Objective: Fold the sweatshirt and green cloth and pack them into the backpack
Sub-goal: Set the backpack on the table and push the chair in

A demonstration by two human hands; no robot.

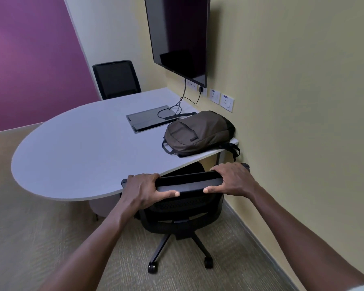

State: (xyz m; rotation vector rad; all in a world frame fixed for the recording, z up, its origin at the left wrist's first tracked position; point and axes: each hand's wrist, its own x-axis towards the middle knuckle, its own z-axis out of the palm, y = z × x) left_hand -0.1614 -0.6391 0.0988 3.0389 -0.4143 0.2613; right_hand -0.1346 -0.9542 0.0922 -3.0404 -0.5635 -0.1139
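Head view: backpack (199, 133) lying zipped on the worktop (82, 152) by the wall, near the edge. No sweatshirt or green cloth in sight. Left hand (144, 189) and right hand (232, 179) both curled over the office chair (183, 208) top rail. Best rolled straight back on its castors, evenly, clearing access to the bag.

Both bare forearms reached forward and down, the left hand (144, 191) and the right hand (232, 181) each gripping the top edge of the chair back (189, 183), fingers curled over its far side and thumbs pressed along its near face.
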